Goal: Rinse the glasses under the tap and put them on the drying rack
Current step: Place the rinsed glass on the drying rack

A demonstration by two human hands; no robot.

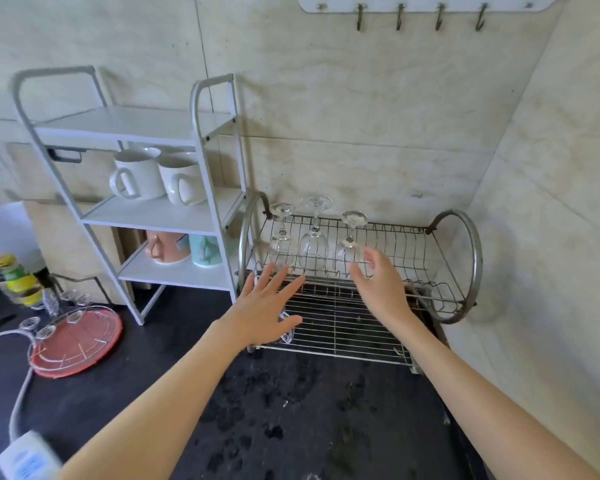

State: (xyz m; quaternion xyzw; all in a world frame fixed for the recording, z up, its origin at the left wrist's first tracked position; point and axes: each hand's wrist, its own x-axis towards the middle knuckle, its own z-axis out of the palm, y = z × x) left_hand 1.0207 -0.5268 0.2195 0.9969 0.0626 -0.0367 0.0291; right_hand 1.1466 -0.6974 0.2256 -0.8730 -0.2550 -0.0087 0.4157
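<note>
Clear stemmed wine glasses (pixel 314 237) standing inverted on upper tier of steel wire drying rack (pixel 465 258), left hand (pixel 262 308) and right hand (pixel 383 287) spread, holding nothing, just in front: careless knock likely topples top-heavy stems.

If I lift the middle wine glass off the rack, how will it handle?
The middle wine glass looks thin and clear, so probably fragile and light. Standing upside down on drying rack wires with its foot on top, it may tip if nudged. Possibly still wet, so slippery.
</note>
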